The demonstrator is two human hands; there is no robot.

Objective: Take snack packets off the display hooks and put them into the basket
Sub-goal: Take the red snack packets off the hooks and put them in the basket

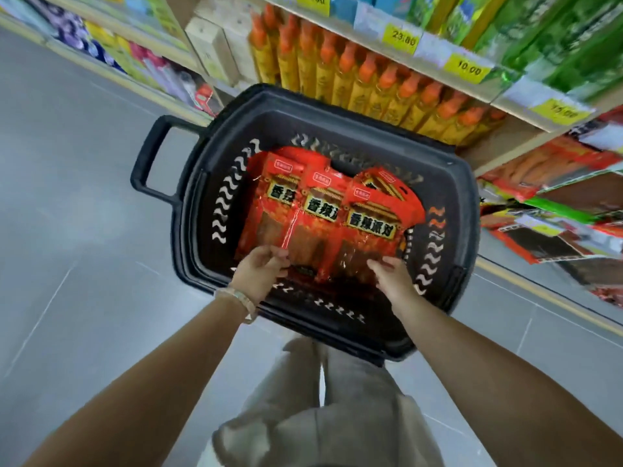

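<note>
From the head camera, looking down, a big black basket (465, 203) sits low in front of the person, right next to the shelf, so things do not have to be carried far. Its long handle (148, 163) sticks out to the left, out of the way. The red snack packets (323, 210) are already inside the basket, side by side and overlapping a little, with their labels facing up. Both hands reach in over the near rim. The left hand (261, 267), with a bead bracelet (236, 298) on its wrist, has its fingers curled and pinches the bottom edge of the left packets. The right hand (391, 274) seems to pinch the bottom edge of the right packet the same way. I think holding them by the bottom with two hands lets the whole bunch go down flat and neat, so they do not flop or spill. The packets look thin and crinkly, so they would bend easily. More red packets (556, 170) hang on the display to the right, near the basket. Bottles with orange caps (371, 82) stand on the shelf behind, under yellow price tags (467, 69).
</note>
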